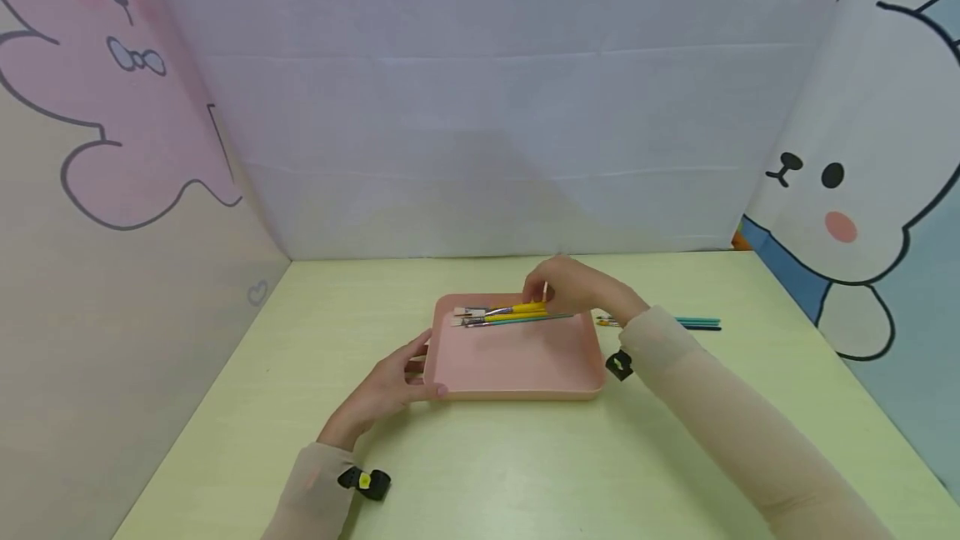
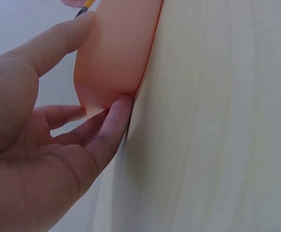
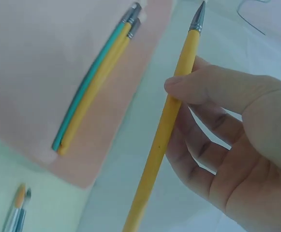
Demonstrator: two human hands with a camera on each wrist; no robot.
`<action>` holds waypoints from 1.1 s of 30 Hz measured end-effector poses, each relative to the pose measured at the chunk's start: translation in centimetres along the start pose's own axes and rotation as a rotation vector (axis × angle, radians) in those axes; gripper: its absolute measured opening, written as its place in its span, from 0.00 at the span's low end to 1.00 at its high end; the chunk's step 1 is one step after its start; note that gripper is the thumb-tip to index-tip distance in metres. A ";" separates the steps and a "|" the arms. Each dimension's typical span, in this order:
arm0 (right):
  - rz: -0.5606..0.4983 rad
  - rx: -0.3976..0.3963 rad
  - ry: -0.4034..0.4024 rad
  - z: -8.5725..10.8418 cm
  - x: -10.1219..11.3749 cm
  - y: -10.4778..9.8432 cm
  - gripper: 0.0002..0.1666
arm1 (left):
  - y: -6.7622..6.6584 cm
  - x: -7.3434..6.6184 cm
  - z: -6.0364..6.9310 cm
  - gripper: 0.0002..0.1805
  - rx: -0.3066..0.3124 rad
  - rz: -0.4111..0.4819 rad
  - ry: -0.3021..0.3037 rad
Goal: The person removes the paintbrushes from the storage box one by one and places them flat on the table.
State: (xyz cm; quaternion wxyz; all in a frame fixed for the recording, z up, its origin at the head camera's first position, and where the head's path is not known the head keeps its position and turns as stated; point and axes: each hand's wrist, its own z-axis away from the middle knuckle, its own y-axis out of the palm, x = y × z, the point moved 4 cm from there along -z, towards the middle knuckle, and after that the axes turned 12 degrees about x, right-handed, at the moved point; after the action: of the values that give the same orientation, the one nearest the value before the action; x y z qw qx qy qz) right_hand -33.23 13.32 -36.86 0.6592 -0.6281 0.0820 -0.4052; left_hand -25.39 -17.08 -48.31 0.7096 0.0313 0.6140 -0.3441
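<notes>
A yellow-handled paintbrush (image 3: 160, 133) is pinched between the thumb and fingers of my right hand (image 1: 573, 286), above the back right part of the pink tray (image 1: 517, 365). Its tip points left in the head view. In the tray, along the back, lie several more brushes; the right wrist view shows a teal brush (image 3: 88, 87) beside yellow ones. My left hand (image 1: 390, 382) grips the tray's left end. Its thumb touches the rim near the front left corner, and its fingers press the side wall close to the tabletop.
More paintbrushes (image 1: 697, 322) with teal and dark blue handles lie on the table right of the tray, partly behind my right sleeve. The pale wooden table (image 1: 495, 465) meets a white sheet (image 1: 487, 148) at the back. Side panels carry cartoon animals.
</notes>
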 end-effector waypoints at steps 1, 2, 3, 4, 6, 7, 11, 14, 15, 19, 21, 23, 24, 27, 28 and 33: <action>-0.005 -0.005 0.009 0.4 -0.2 -0.2 0.19 | 0.0 0.0 0.0 0.58 0.000 0.000 0.000; -0.007 -0.009 0.017 0.8 -0.4 -0.4 0.19 | 0.0 0.0 0.0 0.58 0.000 0.000 -0.001; -0.008 -0.016 0.025 1.3 -0.7 -0.6 0.20 | 0.0 0.0 0.0 0.58 0.000 -0.001 -0.001; -0.012 -0.021 0.033 1.8 -0.9 -0.8 0.19 | 0.0 0.0 0.0 0.58 -0.001 -0.002 -0.002; -0.016 -0.037 0.044 2.8 -1.3 -1.1 0.18 | 0.0 0.0 0.1 0.58 -0.002 -0.004 -0.005; -0.018 -0.046 0.050 3.4 -1.5 -1.2 0.18 | 0.0 0.0 0.1 0.58 -0.003 -0.005 -0.006; -0.026 -0.081 0.071 5.3 -2.5 -1.4 0.17 | -0.1 0.0 0.2 0.58 0.000 0.000 -0.010; -0.036 -0.103 0.097 6.5 -3.2 -1.4 0.17 | -0.1 0.0 0.3 0.58 0.005 0.004 -0.008; -0.041 -0.110 0.110 6.9 -3.5 -1.3 0.17 | -0.1 0.0 0.3 0.58 0.007 0.006 -0.007; -0.064 -0.141 0.153 8.6 -4.2 -1.1 0.16 | -0.1 0.0 0.3 0.58 0.014 0.007 -0.002; -0.071 -0.156 0.163 9.4 -4.5 -1.0 0.16 | -0.1 0.0 0.2 0.58 0.017 0.006 -0.001; -0.078 -0.169 0.174 10.0 -4.9 -0.8 0.15 | -0.1 -0.1 0.2 0.58 0.017 0.003 0.000; -0.078 -0.174 0.184 10.3 -5.1 -0.6 0.15 | -0.1 -0.1 0.2 0.58 0.017 0.003 0.001; -0.081 -0.189 0.218 11.2 -5.8 -0.1 0.16 | -0.1 -0.2 0.2 0.58 0.019 0.005 0.003; -0.084 -0.195 0.232 11.5 -6.0 0.1 0.16 | -0.1 -0.2 0.2 0.58 0.020 0.005 0.004; -0.092 -0.228 0.269 13.0 -7.1 1.0 0.18 | 0.0 -0.2 0.2 0.58 0.021 0.005 0.004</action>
State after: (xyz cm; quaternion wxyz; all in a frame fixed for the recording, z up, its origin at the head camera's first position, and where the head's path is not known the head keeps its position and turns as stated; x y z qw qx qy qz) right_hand -29.42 27.64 -38.02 0.5478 -0.6420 0.1860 -0.5032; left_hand -25.25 -17.09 -48.07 0.7089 0.0411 0.6117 -0.3487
